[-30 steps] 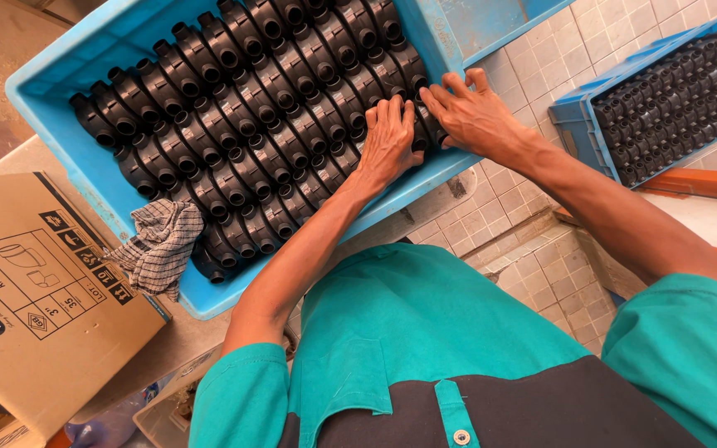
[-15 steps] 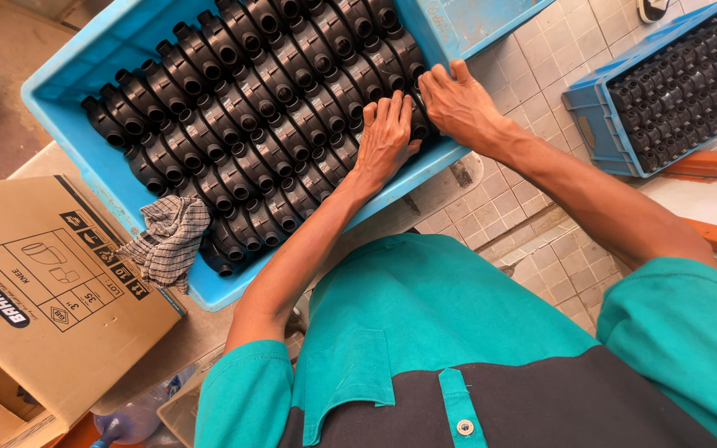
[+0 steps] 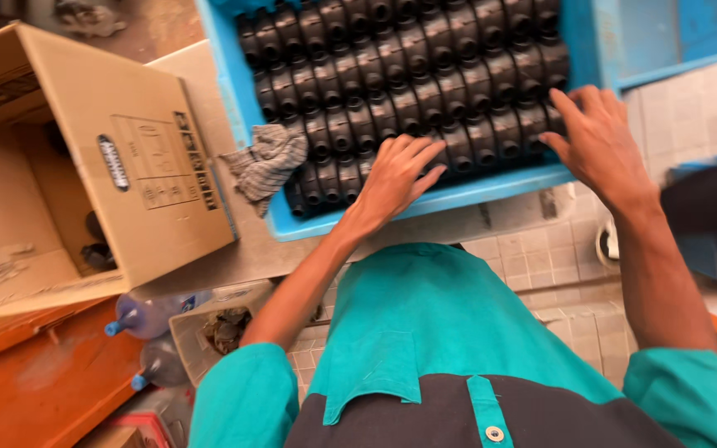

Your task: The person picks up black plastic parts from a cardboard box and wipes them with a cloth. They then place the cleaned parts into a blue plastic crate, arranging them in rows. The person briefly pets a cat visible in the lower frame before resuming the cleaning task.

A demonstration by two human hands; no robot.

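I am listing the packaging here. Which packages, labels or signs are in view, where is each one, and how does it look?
Cardboard box: left of the blue crate, brown, lying open on its side.
Label on the box: on its side panel, a small dark oval with pale print.
Printed diagram: beside that label, thin dark line drawings and symbols on the brown card.
No signs or screens are in view.

Lighting's pretty soft and even, daylight-ish, no hard shadows anywhere. The black plastic parts [image 3: 425,83] in the blue crate [image 3: 251,158] pick up small shiny highlights on their rims. Inside of the cardboard box [image 3: 85,166] at 9 o'clock goes dark. Some motion blur around the edges, worst at 3 o'clock, and wide-angle stretch bends the corners. The middle stays fairly sharp.
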